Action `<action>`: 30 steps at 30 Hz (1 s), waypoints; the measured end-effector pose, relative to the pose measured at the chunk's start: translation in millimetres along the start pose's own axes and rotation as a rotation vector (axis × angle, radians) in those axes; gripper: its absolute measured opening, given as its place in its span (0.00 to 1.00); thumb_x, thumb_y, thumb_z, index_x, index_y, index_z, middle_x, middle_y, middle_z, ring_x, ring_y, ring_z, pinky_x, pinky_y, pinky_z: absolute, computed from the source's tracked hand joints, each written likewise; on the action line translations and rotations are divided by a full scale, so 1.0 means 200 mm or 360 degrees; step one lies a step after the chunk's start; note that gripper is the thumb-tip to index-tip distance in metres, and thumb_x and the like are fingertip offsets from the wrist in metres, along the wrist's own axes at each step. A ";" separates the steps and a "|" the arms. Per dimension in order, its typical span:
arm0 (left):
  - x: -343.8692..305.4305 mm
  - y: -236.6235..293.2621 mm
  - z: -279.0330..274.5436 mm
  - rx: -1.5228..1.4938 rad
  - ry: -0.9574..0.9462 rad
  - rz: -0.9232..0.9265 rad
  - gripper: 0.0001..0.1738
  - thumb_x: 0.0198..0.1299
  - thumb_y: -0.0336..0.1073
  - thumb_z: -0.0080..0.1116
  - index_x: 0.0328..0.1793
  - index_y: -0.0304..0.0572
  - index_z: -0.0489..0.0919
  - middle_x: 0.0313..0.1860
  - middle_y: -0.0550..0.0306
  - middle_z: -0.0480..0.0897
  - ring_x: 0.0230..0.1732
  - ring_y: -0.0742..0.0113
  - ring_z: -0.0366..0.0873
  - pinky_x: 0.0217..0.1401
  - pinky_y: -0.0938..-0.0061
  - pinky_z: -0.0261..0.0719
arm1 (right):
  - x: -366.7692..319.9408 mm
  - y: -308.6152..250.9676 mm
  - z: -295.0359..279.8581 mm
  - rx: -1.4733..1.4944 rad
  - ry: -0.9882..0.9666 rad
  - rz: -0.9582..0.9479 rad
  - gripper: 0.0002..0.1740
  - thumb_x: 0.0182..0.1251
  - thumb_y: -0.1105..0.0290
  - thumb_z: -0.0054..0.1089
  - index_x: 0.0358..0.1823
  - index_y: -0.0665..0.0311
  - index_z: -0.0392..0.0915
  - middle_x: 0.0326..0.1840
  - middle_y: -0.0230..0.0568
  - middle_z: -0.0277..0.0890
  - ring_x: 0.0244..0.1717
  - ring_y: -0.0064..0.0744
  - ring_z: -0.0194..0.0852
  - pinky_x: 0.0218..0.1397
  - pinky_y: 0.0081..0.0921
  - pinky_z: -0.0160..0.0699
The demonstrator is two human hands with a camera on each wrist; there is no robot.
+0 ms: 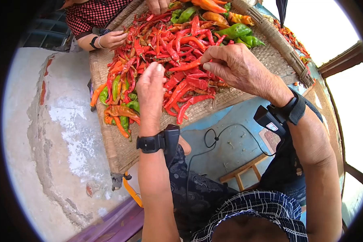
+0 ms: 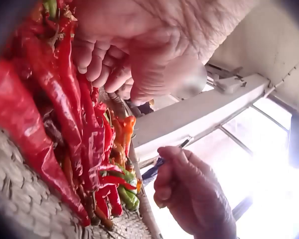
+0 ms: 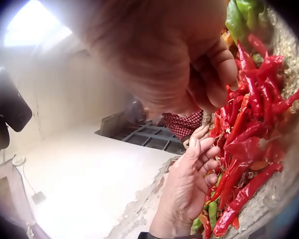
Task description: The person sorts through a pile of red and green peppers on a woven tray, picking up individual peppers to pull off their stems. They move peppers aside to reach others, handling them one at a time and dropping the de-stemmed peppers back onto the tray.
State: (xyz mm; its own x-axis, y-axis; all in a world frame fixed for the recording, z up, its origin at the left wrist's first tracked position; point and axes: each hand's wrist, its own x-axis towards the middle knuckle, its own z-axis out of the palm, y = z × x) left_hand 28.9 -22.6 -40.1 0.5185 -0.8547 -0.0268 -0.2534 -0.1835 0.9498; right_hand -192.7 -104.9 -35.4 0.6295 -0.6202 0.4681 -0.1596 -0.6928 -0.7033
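Observation:
A woven tray [image 1: 121, 149] holds a heap of red chillies [image 1: 177, 44] mixed with orange and green ones. My right hand [image 1: 207, 62] pinches one orange-red chilli [image 1: 185, 65] by its end between thumb and forefinger, just above the heap. In the right wrist view the right hand [image 3: 209, 84] curls its fingers over the red chillies [image 3: 249, 124]. My left hand [image 1: 155, 70] hovers at the heap's near edge, close to that chilli's free tip. The left wrist view shows the left hand [image 2: 107, 64] with loosely bent fingers against red chillies [image 2: 65, 99], nothing seen inside them.
Another person in a red dotted top [image 1: 94, 14] sits across the tray, one hand [image 1: 113, 39] on the chillies. Green chillies [image 1: 238, 31] lie at the far side. Rough concrete floor [image 1: 48, 121] is left; a small wooden stool [image 1: 242, 173] and cable [image 1: 213, 139] lie below.

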 end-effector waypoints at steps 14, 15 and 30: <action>-0.12 0.10 0.14 0.0453 -0.0489 0.0384 0.07 0.62 0.32 0.62 0.37 0.34 0.82 0.31 0.60 0.81 0.26 0.75 0.75 0.32 0.76 0.74 | 0.02 0.02 -0.05 -0.0018 0.0247 -0.0050 0.07 0.62 0.69 0.59 0.31 0.66 0.78 0.23 0.50 0.76 0.27 0.52 0.78 0.31 0.39 0.77; -0.12 0.11 0.12 0.0420 -0.0533 0.0307 0.09 0.65 0.34 0.61 0.44 0.35 0.82 0.32 0.66 0.79 0.28 0.79 0.73 0.35 0.85 0.72 | 0.02 0.02 -0.05 -0.0018 0.0246 -0.0054 0.07 0.62 0.69 0.59 0.31 0.66 0.78 0.23 0.50 0.76 0.27 0.52 0.78 0.31 0.39 0.77; 0.01 0.03 0.15 0.0310 -0.0477 0.0268 0.16 0.63 0.34 0.60 0.55 0.34 0.80 0.44 0.53 0.84 0.40 0.67 0.81 0.44 0.72 0.79 | 0.02 0.04 -0.06 -0.0066 0.0234 0.0013 0.08 0.63 0.67 0.60 0.34 0.65 0.80 0.25 0.50 0.78 0.29 0.51 0.80 0.34 0.39 0.79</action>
State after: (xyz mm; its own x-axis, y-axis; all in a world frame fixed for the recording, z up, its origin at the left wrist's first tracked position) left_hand 4.3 -39.3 -43.1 0.2023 -0.9793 0.0071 -0.4797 -0.0928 0.8725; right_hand -201.0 -117.2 -31.6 0.5104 -0.6712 0.5376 -0.1975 -0.6999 -0.6864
